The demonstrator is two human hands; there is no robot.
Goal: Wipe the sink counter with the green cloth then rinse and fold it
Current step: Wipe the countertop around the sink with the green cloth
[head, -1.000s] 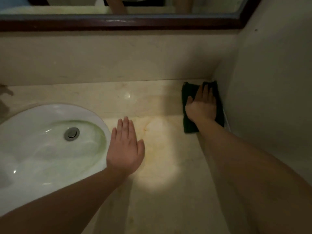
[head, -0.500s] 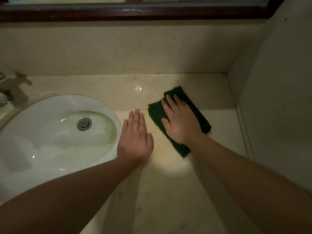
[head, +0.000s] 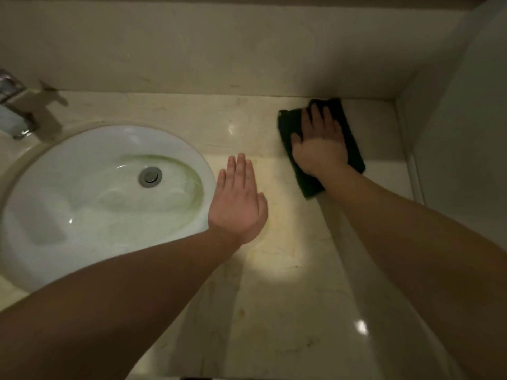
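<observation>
A dark green cloth (head: pixel 354 149) lies folded flat on the beige marble counter (head: pixel 274 297), close to the back wall. My right hand (head: pixel 319 144) presses flat on top of it, fingers spread and pointing toward the wall, covering its middle. My left hand (head: pixel 238 198) rests flat on the counter with fingers together, just right of the white sink basin (head: pixel 55 187), holding nothing. The two hands are about a hand's width apart.
The basin has a metal drain (head: pixel 150 176) and a greenish stain around it. A chrome faucet (head: pixel 13 111) stands at the far left. A back wall and a side wall (head: pixel 452 133) close the counter's right corner.
My right hand has slid the cloth away from my left hand, back toward the wall and to the right. A second ago it was in the right corner. My left hand stayed in place.
</observation>
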